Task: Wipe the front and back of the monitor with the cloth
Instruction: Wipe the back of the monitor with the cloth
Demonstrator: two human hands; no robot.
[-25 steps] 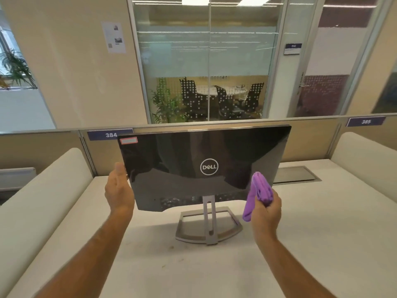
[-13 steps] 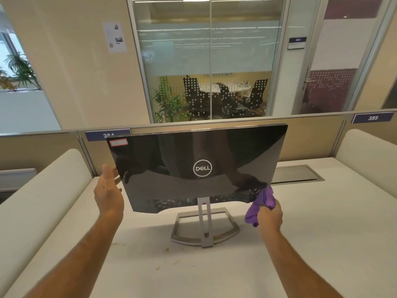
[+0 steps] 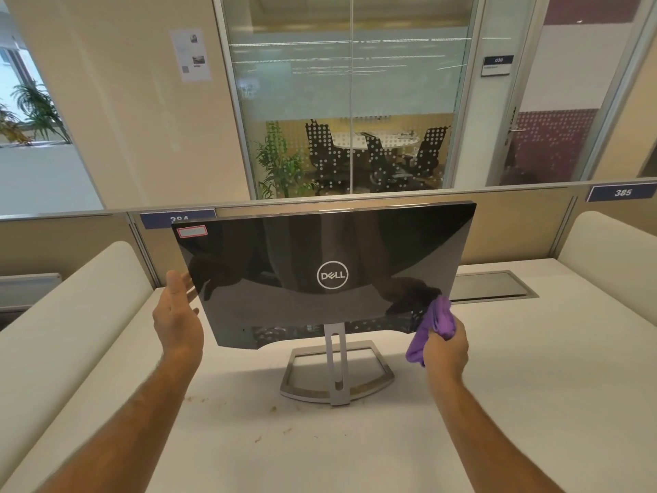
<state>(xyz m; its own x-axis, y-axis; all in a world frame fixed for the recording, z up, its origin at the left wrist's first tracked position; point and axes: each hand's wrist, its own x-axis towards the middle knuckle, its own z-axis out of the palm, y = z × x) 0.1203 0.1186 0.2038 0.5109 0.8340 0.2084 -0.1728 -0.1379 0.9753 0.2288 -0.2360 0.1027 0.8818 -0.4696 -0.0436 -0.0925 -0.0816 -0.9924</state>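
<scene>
A black glossy monitor (image 3: 320,250) stands on its silver stand (image 3: 336,371) with its back, marked DELL, turned toward me. My right hand (image 3: 446,350) grips a bunched purple cloth (image 3: 435,325) and holds it against the lower right corner of the monitor's back. My left hand (image 3: 177,314) is at the monitor's left edge, fingers straight, the fingertips touching or nearly touching that edge. The screen side is hidden from me.
The monitor stands on a white desk (image 3: 320,450) with small brown specks near the stand. Padded beige dividers flank the desk at left (image 3: 60,314) and right (image 3: 611,250). A metal cable hatch (image 3: 490,284) lies behind the monitor at right. A low partition runs behind.
My right hand dropped with the cloth from the middle right of the monitor's back to its lower right corner. The monitor swung slightly. My left hand stayed at the left edge.
</scene>
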